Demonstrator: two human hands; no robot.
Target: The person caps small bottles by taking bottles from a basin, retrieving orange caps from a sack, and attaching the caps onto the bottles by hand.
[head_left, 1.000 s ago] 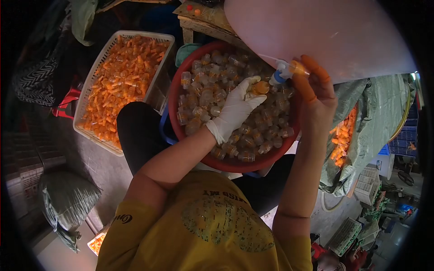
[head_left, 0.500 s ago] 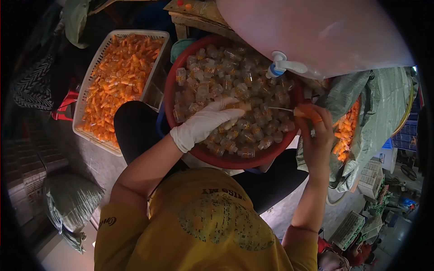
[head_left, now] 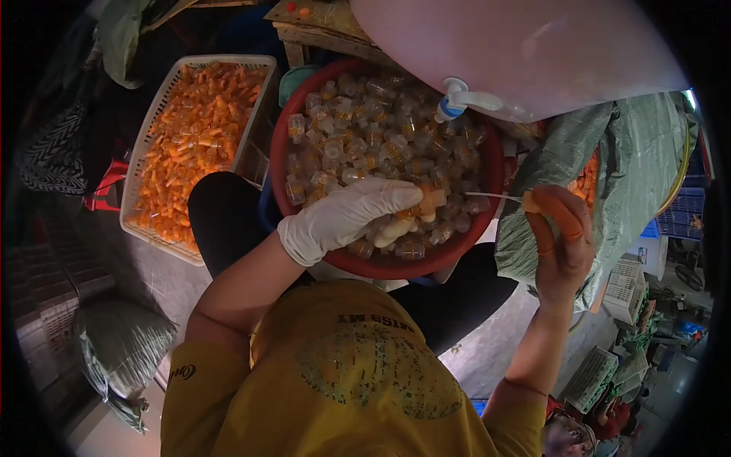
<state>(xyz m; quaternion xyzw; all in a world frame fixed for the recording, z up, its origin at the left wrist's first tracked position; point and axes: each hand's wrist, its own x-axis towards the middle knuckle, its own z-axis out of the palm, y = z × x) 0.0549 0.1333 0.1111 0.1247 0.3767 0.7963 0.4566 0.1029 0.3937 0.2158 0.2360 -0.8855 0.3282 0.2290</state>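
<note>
In a white glove, my left hand (head_left: 346, 217) is closed around a small clear bottle (head_left: 432, 199) with an orange label, above the red basin (head_left: 499, 152). Many similar small clear bottles (head_left: 346, 126) fill that basin. My right hand (head_left: 565, 244), with orange covers on some fingers, pinches the end of a thin white stick (head_left: 491, 196) at the basin's right side. An orange piece seems to be at the pinched end, but the fingers hide most of it. The stick's free tip points left toward the held bottle, with a gap between them.
On the left stands a white crate (head_left: 133, 190) full of orange-capped pieces. A big pale, bulging container with a white tap (head_left: 472, 100) overhangs the basin. At right, a green woven sack (head_left: 525, 221) holds orange pieces. A wooden stool (head_left: 327, 30) stands behind.
My right hand has moved right and slightly down with the stick, away from the basin. My left hand has shifted slightly, its thumb now lying along the bottle. The whole view has shifted a little.
</note>
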